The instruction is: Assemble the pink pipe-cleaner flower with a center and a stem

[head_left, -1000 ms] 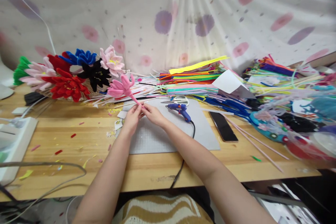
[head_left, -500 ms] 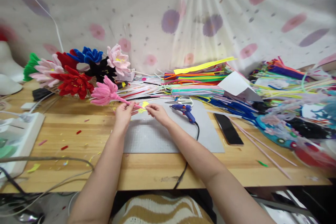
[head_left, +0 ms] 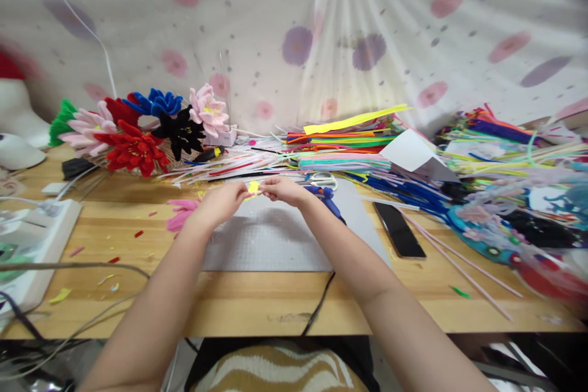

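Observation:
My left hand (head_left: 223, 201) and my right hand (head_left: 285, 189) are raised together over the grey mat (head_left: 271, 239), fingertips almost meeting. Between them they pinch a small yellow piece (head_left: 253, 187). A pink pipe-cleaner flower (head_left: 180, 213) lies on the wooden table just left of my left wrist, no longer held. The blue glue gun (head_left: 327, 200) lies on the mat right behind my right hand, partly hidden by it.
A bunch of pipe-cleaner flowers (head_left: 138, 131) lies at the back left. Stacked coloured pipe cleaners (head_left: 344, 141) fill the back, with scissors (head_left: 321, 180) in front. A black phone (head_left: 398, 229) lies right of the mat. A white power strip (head_left: 32, 245) sits at the left edge.
The pink flower went from upright in my left hand down onto the table at the left. Both hands have come together on a small yellow piece.

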A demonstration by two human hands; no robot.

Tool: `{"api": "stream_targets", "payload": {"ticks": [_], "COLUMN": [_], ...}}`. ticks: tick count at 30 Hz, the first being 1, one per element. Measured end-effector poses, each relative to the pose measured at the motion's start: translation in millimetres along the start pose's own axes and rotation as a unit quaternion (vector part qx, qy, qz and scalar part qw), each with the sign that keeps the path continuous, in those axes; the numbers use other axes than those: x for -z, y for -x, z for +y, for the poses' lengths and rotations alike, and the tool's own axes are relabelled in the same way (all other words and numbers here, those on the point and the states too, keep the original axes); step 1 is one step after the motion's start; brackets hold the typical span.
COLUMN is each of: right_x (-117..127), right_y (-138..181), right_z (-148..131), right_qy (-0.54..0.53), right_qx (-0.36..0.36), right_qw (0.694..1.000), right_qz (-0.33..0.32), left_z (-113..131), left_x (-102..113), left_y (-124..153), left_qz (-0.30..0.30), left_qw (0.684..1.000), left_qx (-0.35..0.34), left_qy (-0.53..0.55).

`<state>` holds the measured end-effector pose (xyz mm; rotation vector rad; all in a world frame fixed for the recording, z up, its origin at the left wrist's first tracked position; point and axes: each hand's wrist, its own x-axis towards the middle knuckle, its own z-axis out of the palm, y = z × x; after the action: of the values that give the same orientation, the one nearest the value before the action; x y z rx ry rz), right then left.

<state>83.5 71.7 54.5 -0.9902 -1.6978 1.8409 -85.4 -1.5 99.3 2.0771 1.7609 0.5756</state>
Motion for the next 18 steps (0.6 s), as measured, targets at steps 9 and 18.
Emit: {"api": "stream_targets", "payload": {"ticks": [9,18], "right_x": [26.6,34.8], "right_y": [-25.6,-41.2], "right_z": [-18.1,7.8], "right_qy": [0.387,0.664], "right_qx": [0.043,-0.017], "right_qw": [0.906,0.715], "right_qz": [0.165,0.219], "left_z": [-12.9,-10.8], "left_x": [2.3,4.1], "left_y": [-19.3,-24.8], "left_qz": [-0.004,0.055], "left_qw": [0.857,0.685], "left_qx": [0.181,0.246], "left_qy": [0.482,0.684]}}
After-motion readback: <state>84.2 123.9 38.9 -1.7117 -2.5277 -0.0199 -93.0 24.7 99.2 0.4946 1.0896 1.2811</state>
